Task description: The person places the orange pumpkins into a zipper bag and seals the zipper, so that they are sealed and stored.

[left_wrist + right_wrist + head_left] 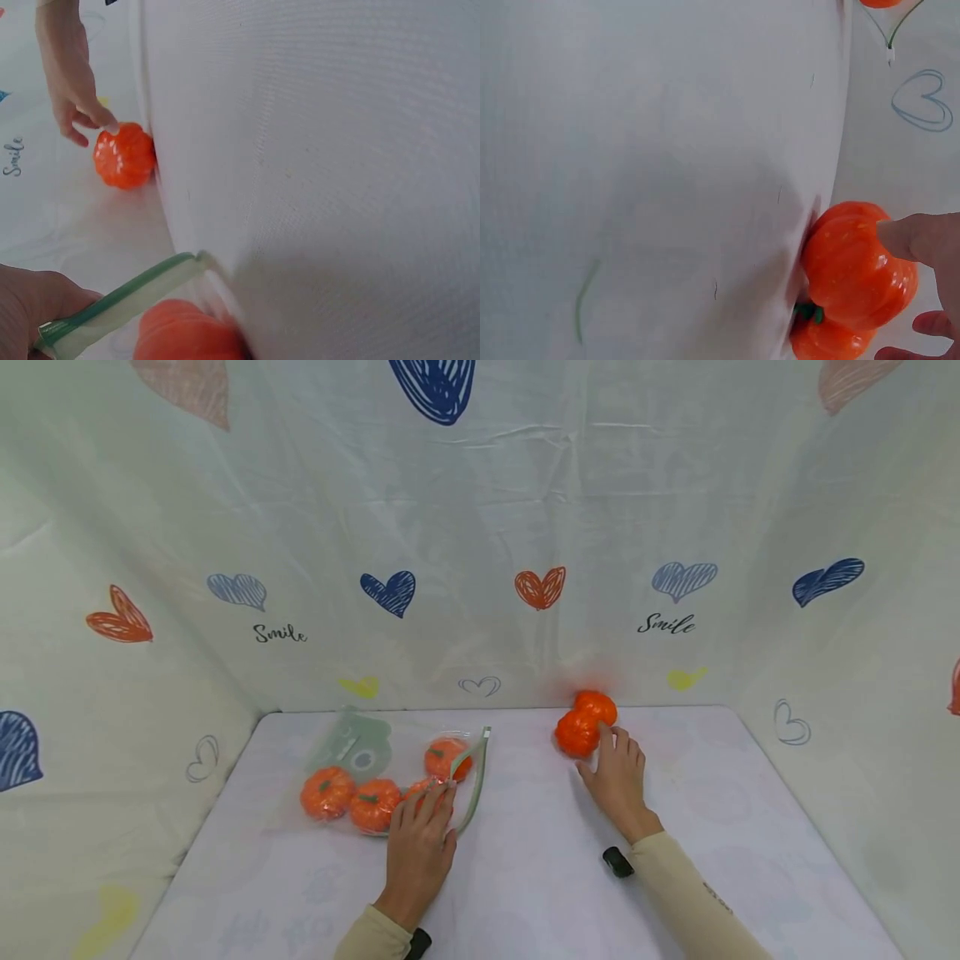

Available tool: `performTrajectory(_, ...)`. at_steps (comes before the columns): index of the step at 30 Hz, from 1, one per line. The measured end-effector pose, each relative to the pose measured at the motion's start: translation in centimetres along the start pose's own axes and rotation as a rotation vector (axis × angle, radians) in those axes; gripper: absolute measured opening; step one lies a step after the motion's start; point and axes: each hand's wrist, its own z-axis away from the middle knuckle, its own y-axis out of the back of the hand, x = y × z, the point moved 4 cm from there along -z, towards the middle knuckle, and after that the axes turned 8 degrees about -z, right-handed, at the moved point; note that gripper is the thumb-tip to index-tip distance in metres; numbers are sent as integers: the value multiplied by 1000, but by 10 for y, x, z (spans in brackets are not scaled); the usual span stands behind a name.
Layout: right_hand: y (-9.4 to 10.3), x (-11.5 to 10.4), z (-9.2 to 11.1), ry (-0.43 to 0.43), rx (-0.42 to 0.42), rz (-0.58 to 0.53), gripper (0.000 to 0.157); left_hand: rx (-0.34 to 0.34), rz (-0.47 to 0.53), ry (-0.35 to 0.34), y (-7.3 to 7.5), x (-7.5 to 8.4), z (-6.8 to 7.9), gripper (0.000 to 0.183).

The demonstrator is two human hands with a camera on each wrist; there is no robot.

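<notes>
A clear zip bag (408, 747) with a green print and green zip edge lies at the left, holding several orange toy pumpkins (327, 793). My left hand (420, 852) lies over its open end. In the left wrist view, its thumb and a finger pinch the bag's green zip strip (112, 304). Two glossy orange pumpkins touch each other by the back wall: a near one (577, 733) and a far one (597, 705). My right hand (618, 781) reaches beside them, fingers spread. In the right wrist view, the thumb is at the upper pumpkin (855, 262); whether it touches cannot be told.
A white cloth (540, 860) covers the table. Behind it and at both sides hangs a pale curtain (465, 527) printed with hearts and "Smile". A dark strap piece (617, 862) sits by the right cuff.
</notes>
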Motion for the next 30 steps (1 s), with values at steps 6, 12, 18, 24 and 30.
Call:
performTrajectory(6,0,0,-8,40,-7,17,87,-23,-2,7,0,0,0,74)
performTrajectory(12,-4,1,-13,79,-13,45,91,-20,-9,6,0,0,0,74)
performTrajectory(18,-7,1,-17,102,-2,57,91,-11,-9,5,0,0,0,75)
performTrajectory(24,-9,0,-20,102,-8,89,87,-10,-8,0,0,0,0,75)
performTrajectory(30,-9,-2,-23,117,6,107,85,-6,-8,-5,-1,0,0,76)
